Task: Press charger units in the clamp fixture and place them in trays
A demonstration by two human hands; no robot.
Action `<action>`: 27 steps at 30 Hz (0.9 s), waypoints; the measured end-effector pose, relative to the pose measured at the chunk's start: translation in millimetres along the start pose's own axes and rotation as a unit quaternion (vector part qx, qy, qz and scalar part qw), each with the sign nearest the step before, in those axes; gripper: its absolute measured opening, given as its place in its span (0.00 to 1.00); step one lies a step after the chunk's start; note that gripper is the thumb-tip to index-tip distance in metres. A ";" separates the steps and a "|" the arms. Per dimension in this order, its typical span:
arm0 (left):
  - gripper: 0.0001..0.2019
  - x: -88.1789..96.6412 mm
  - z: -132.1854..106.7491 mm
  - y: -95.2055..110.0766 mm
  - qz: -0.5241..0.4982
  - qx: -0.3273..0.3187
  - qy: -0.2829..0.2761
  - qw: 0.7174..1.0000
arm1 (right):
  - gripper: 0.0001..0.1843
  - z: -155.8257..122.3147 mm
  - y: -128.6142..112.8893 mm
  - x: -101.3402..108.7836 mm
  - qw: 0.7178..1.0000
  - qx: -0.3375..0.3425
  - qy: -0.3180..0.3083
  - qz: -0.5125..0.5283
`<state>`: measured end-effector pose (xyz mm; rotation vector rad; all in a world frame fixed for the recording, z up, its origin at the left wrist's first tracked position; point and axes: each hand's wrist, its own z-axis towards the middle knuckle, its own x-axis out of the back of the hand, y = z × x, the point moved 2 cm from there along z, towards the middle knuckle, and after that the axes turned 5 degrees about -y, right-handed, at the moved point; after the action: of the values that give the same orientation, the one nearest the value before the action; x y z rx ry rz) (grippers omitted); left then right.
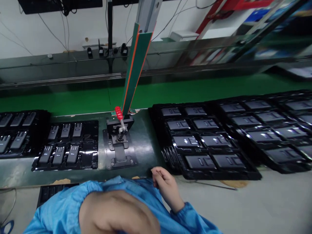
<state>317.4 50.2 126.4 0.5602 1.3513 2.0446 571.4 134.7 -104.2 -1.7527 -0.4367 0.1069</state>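
Observation:
My left hand [119, 211] is close to the camera at the bottom, smeared by motion. Its back shows; its fingers are hidden, so I cannot tell what it holds. To its right, my right hand [168, 188] is loosely closed by the bench's front edge, with nothing seen in its fingers. Beyond the hands, a fixture with a red-handled toggle clamp [119, 113] is mounted on the green bench [146, 143]. Left of it, a black plastic tray [89, 157] holds several grey battery-like units [73, 154] standing in slots. Right of it, stacked black trays [220, 175] hold flat dark grey rectangular parts [200, 161].
More filled trays stand at far left [27, 150] and far right [290, 168]. A green post [135, 68] rises behind the clamp. Behind lies a green belt-like strip [92, 105]. Part of a black tray [45, 193] shows below the bench edge, with blue scissor-like handles [8, 226] at the lower left.

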 end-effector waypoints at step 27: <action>0.18 4.7 -47.8 -93.2 0.055 0.372 0.292 0.879 | 0.17 -25.7 -6.0 -5.9 0.998 0.014 0.052 0.020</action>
<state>307.5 48.6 22.0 0.3255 2.5622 1.7873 572.4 109.9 -93.4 -1.7316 -0.3226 0.0508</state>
